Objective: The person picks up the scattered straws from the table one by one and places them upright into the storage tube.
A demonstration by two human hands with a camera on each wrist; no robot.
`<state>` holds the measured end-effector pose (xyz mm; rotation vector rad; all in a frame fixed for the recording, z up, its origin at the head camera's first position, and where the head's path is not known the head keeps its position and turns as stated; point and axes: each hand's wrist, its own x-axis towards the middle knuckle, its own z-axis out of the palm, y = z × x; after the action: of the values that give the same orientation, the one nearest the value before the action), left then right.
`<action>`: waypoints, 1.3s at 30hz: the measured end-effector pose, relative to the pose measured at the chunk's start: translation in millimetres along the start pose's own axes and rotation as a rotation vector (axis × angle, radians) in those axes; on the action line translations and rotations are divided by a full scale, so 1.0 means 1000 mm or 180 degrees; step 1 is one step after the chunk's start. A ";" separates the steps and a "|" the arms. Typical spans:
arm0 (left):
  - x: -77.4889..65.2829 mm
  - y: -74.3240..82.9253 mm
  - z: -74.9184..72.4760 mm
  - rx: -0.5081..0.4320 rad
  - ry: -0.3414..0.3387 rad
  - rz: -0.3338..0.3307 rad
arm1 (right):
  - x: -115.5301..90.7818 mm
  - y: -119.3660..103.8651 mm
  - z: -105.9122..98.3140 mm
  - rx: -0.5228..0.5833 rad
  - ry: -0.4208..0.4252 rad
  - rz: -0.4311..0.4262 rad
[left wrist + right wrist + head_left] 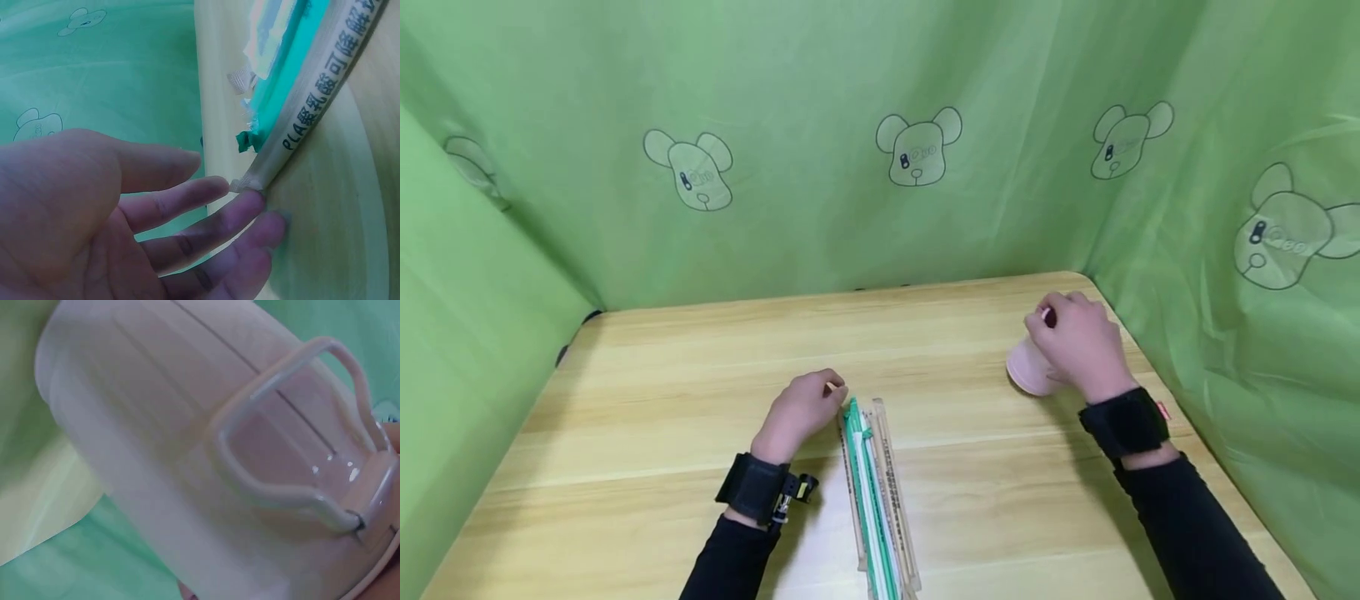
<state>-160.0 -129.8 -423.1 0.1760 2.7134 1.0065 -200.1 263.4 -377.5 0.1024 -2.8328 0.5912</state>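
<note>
My right hand [1078, 337] grips a pale pink pail [1030, 367] at its top; the pail leans with its base toward the left. The right wrist view shows the pail's smooth side and its looped wire handle [275, 381]. Around the middle of the table lies a bundle of long wrapped straws [871, 500], some in green and white wrappers, others in brownish printed ones. My left hand [808, 404] is at the far end of the bundle, its fingers loosely bent. In the left wrist view its fingertips come right up to the tip of a printed straw wrapper [300, 119].
The wood-grain table [700, 367] extends to both sides of the bundle. A green cloth [805, 233] with bear-head prints hangs behind the table and along its left and right sides, close to the right hand.
</note>
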 end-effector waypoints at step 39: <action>-0.002 0.014 0.005 0.0079 -0.0076 -0.0070 | 0.087 -0.172 0.099 -0.0087 -0.0843 -0.1019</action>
<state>-156.1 -116.3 -417.2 0.1612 2.7012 0.9589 -285.6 64.2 -377.0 0.6603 -2.9788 0.4978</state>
